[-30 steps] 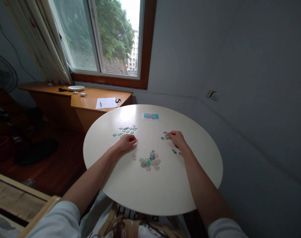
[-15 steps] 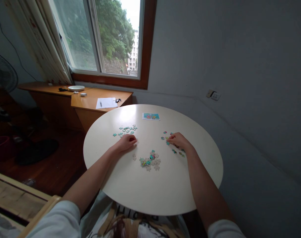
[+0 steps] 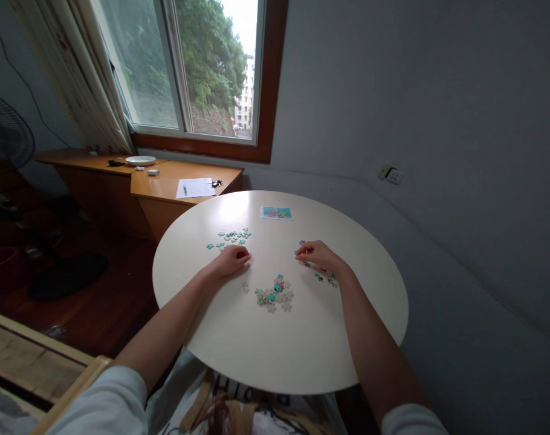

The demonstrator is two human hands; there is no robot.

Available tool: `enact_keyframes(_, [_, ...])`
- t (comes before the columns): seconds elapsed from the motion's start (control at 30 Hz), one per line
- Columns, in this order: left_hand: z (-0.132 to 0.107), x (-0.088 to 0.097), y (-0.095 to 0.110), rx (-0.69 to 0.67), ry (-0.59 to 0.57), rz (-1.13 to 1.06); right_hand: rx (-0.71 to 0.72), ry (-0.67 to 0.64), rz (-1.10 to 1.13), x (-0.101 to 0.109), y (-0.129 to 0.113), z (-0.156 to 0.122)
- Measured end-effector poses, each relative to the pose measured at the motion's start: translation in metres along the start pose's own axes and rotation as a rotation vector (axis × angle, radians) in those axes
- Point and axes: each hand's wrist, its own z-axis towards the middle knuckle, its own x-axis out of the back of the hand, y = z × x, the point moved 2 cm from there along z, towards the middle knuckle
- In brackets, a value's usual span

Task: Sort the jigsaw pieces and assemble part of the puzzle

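My left hand (image 3: 233,260) rests low at the table's left side, its fingers curled together; anything inside them is hidden. Just beyond it lies a loose spread of teal jigsaw pieces (image 3: 233,236). Across the table my right hand (image 3: 321,255) hovers over another group of coloured jigsaw pieces (image 3: 319,277), thumb and fingers drawn in, and covers part of that group. What its fingertips hold, if anything, is too small to make out. Between the hands and nearer me sits a mixed pile of jigsaw pieces (image 3: 274,295), some with pale backs up.
A small blue picture card (image 3: 276,213) lies at the far side of the round white table (image 3: 275,356). One pale piece (image 3: 245,287) sits left of the pile. Behind stands a wooden desk (image 3: 166,172) with a white plate (image 3: 140,161) and paper (image 3: 196,188).
My right hand has shifted a little to the left over the right-hand pieces. My left hand stays in place, and the pile looks the same.
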Motion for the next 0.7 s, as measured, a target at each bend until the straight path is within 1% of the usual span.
enact_keyframes(0.07, [0.0,0.0,0.0,-0.001,0.0,0.001,0.143,-0.123,0.001,-0.008,-0.013,0.0])
enact_keyframes(0.1, [0.001,-0.001,0.0,-0.002,0.003,0.001,0.177,-0.198,-0.012,-0.013,-0.018,0.0])
enact_keyframes(0.17, [0.002,-0.001,0.0,-0.006,0.007,-0.001,0.198,-0.314,-0.043,-0.024,-0.026,0.0])
enact_keyframes(0.3, [0.003,-0.001,-0.001,-0.011,0.006,0.005,0.151,-0.442,-0.066,-0.042,-0.028,0.0])
enact_keyframes(0.43, [0.002,0.0,0.001,-0.012,0.002,0.013,0.131,-0.496,-0.026,-0.046,-0.024,0.001])
enact_keyframes(0.57, [0.001,0.0,0.002,-0.009,-0.003,0.012,0.135,-0.499,-0.011,-0.043,-0.026,0.0])
enact_keyframes(0.7, [0.001,0.0,0.002,0.0,-0.001,0.009,0.11,-0.482,0.037,-0.04,-0.032,-0.004])
